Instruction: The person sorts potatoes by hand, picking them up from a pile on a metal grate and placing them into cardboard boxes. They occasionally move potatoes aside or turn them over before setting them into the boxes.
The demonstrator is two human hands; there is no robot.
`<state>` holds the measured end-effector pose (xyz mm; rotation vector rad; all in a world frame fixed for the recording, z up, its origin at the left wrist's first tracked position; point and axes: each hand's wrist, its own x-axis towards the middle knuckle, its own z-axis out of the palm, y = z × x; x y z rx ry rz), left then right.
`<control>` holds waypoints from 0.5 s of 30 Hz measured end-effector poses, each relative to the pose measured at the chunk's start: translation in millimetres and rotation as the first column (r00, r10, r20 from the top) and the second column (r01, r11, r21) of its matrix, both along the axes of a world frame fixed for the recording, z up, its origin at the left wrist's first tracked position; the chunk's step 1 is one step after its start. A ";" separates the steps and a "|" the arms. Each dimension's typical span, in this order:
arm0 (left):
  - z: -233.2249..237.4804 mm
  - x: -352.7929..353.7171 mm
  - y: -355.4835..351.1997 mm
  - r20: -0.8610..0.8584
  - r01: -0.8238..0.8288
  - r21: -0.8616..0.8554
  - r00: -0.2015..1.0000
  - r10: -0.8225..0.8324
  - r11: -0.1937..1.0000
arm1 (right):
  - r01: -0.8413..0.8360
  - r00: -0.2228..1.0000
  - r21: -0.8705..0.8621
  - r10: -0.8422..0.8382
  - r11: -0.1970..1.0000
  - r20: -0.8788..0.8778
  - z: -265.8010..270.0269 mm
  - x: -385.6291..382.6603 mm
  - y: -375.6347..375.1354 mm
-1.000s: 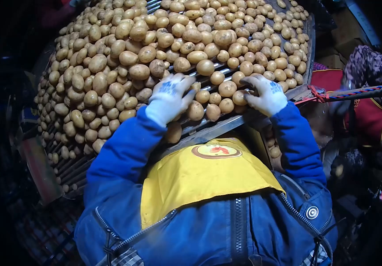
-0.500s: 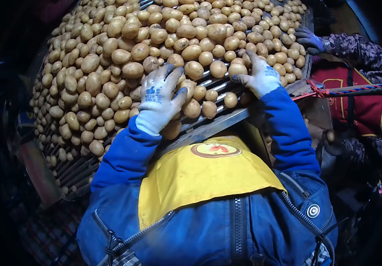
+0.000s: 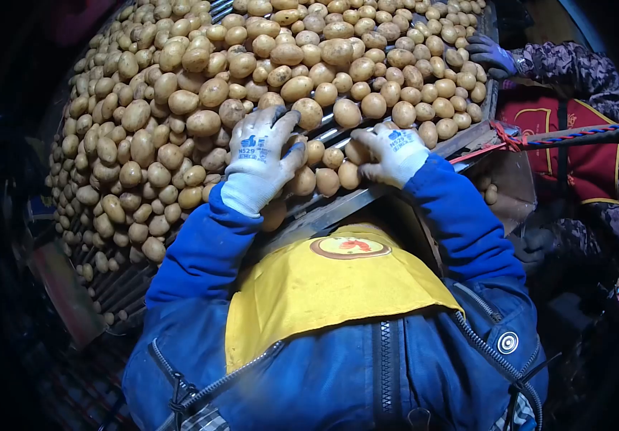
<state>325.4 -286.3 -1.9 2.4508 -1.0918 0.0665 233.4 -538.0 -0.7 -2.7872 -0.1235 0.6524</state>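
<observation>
In the head view, the potatoes (image 3: pixel 140 133) spread in a broad heap ahead of both hands, thickest ahead of and beyond the left hand (image 3: pixel 257 158), with a smaller group lying between the two hands, just short of the metal edge (image 3: pixel 342 210). The left hand, in a white glove, rests palm down over potatoes, its fingers loosely bent and the thumb apart from them, so it is open. The right hand (image 3: pixel 393 154), in a matching glove, curves its fingers and thumb around the near side of that group; whether it grips a potato or only presses against it, I cannot tell. About six potatoes show between the hands, while the heap holds too many to count. Bare metal rollers (image 3: pixel 327 133) show in a narrow strip just beyond the group. One co-worker's gloved hand (image 3: pixel 492 57) lies at the right side of the heap, beside one red apron (image 3: pixel 589 154); the person wears one yellow apron (image 3: pixel 338 291). Compared with half a second ago, the right hand has come back toward the metal edge and the small group sits closer together, while the left hand has barely moved.
</observation>
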 end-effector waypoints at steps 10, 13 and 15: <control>0.0 9.7 -18.0 -0.054 -0.058 0.027 0.997 0.059 0.998 | 0.183 0.895 0.059 -0.191 0.981 0.402 2.9 98.8 -37.9; -6.3 7.9 -16.4 -0.031 -0.038 0.029 0.999 0.039 0.999 | 0.130 0.957 -0.109 -0.096 0.986 0.274 -12.2 150.1 -20.2; -6.0 12.1 -9.3 -0.001 -0.065 0.031 0.998 0.065 0.997 | 0.125 0.976 -0.192 -0.085 0.973 0.203 -11.0 161.4 -12.7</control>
